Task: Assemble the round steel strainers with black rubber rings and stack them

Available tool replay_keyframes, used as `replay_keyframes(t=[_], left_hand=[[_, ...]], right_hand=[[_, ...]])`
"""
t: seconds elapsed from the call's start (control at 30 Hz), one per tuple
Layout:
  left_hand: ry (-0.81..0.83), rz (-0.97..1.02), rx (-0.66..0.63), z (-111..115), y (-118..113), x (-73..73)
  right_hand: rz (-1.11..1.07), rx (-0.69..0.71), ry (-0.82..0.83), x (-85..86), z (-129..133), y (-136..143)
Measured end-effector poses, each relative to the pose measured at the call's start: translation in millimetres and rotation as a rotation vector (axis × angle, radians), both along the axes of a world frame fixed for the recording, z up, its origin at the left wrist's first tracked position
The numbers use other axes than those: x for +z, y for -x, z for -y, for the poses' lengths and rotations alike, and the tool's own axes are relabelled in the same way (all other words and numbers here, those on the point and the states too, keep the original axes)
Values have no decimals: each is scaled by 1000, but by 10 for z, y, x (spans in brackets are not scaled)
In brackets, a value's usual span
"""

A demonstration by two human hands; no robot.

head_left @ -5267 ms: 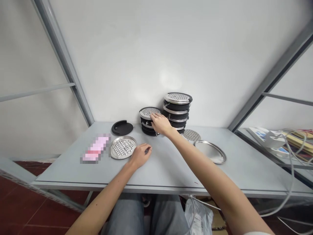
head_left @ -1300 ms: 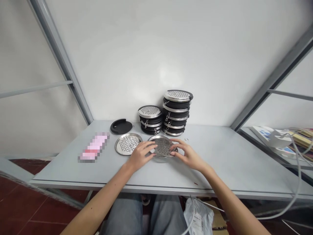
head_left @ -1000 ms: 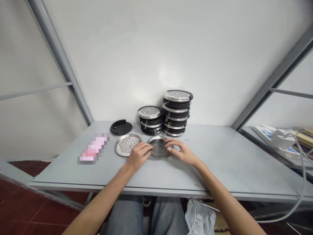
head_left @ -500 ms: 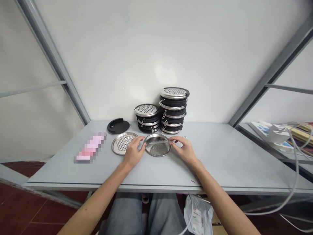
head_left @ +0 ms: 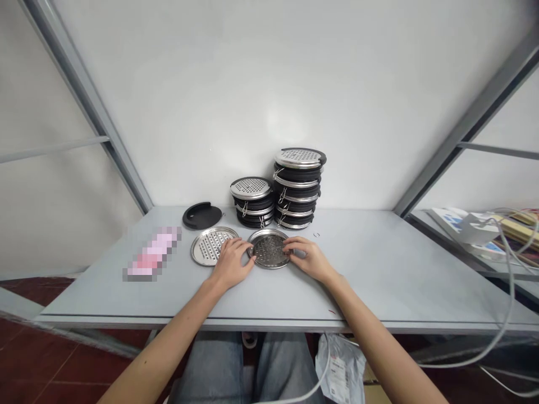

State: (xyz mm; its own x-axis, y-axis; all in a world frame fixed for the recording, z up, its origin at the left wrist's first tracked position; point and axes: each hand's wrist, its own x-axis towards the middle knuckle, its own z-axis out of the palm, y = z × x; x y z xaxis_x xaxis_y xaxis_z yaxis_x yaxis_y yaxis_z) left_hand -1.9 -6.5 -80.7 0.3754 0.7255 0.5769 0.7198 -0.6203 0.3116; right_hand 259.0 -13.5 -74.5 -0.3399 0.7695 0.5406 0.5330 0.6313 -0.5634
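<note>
A round metal grater plate (head_left: 270, 252) lies on the grey table between my hands. My left hand (head_left: 232, 261) touches its left rim with curved fingers, thumb apart from the forefinger. Over its right rim, my right hand (head_left: 306, 257) has thumb and fingers closed on the edge. Left of it, a second round grater plate (head_left: 206, 246) with rows of holes lies flat, partly covered by my left hand. Behind that rests a black round holder (head_left: 202, 216) with a raised rim.
Two stacks of black and silver round graters stand by the wall, a shorter one (head_left: 252, 205) and a taller one (head_left: 298, 188). A small metal ring (head_left: 316, 235) lies right of them. A blurred pink item (head_left: 155, 252) is at the left. White cables hang at the right.
My right hand has moved left over the plate's right rim. The plate's inside looks darker, with its holes showing more clearly. The whole view has shifted slightly.
</note>
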Motion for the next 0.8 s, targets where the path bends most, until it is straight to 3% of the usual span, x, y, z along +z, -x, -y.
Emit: replay_keyframes(t=[0.23, 0.63, 0.8], left_hand=[[35, 10, 0, 13, 5, 29], [53, 69, -65, 31, -13, 40], [88, 81, -91, 45, -19, 48]], right_hand=[[50, -26, 4, 43, 20, 3], [67, -177, 106, -93, -68, 24], [75, -160, 130, -73, -55, 46]])
